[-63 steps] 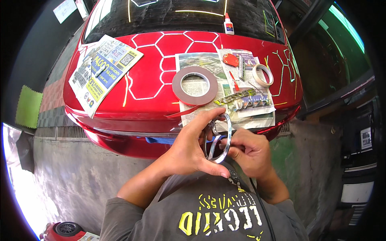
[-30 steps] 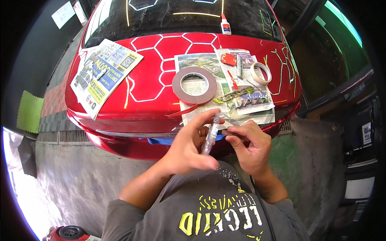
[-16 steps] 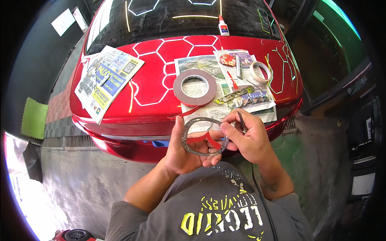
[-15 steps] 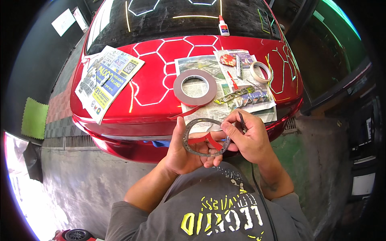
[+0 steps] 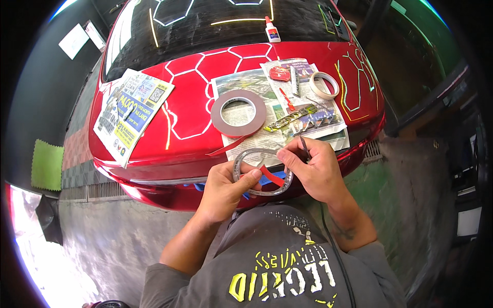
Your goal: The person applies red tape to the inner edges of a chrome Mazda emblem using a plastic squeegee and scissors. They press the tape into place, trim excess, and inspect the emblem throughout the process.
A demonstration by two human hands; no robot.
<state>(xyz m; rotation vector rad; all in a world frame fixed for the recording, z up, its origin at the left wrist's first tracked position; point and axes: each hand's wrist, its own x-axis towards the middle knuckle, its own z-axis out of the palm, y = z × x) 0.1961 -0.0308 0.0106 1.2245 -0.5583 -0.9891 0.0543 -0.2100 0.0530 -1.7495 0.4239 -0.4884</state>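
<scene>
An oval ring-shaped emblem [image 5: 261,150], greyish and partly see-through, is held up in front of the car's edge. My left hand [image 5: 222,191] pinches its left side between thumb and fingers. At its right side the fingertips of my right hand [image 5: 317,170] press together, touching the ring or a strip on it. A thin dark pointed tool [image 5: 305,148], perhaps tweezers or a slim blade, sticks up from the right hand's closed grip. Across the ring's opening runs a short red strip [image 5: 272,176] of tape backing.
The red car [image 5: 133,143] carries newspaper sheets [image 5: 233,77] with a big tape roll [image 5: 218,114], a smaller white roll [image 5: 313,87], a cutter [image 5: 295,82], a red pen-like piece [image 5: 286,99] and emblem lettering [image 5: 290,118]. A glue bottle [image 5: 272,33] stands behind; more newspaper [image 5: 146,84] lies left.
My left hand has turned from palm-up under the ring to a pinch on its left side. The red strip now reaches across less of the ring. The view has shifted slightly.
</scene>
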